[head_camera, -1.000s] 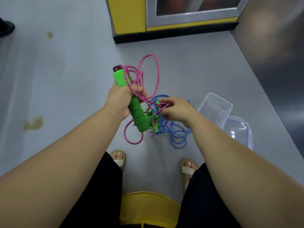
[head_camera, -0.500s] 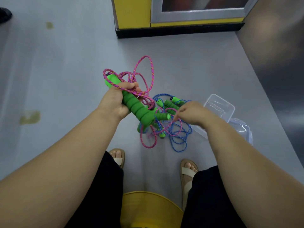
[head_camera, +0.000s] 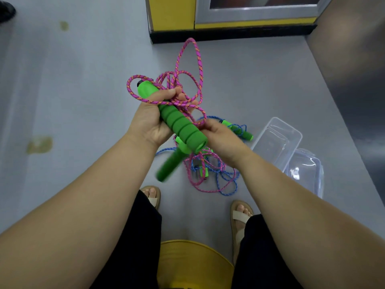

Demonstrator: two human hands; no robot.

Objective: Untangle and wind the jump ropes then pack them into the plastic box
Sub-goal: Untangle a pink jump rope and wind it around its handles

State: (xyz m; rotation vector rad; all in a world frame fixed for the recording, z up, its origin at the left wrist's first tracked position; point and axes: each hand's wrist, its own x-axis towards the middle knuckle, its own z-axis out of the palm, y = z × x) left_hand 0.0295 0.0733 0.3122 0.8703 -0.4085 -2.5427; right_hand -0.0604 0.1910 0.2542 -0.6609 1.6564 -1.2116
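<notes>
two jump ropes (head_camera: 188, 94), four green handles (head_camera: 179, 124), one plastic box (head_camera: 277, 138), one lid (head_camera: 306, 172)

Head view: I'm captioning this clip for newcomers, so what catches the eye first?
The bright green foam handle at centre, in the left hand, with pink rope looped above it. Below the right hand, pink and blue ropes lie tangled on the grey floor, with the clear plastic box empty at right.

By the left hand (head_camera: 150, 122) the handle (head_camera: 177, 119) looks like matt ribbed foam, the pink rope (head_camera: 187, 84) braided cord; right of the right hand (head_camera: 220, 138), the box (head_camera: 277, 138) is glossy clear plastic.
</notes>
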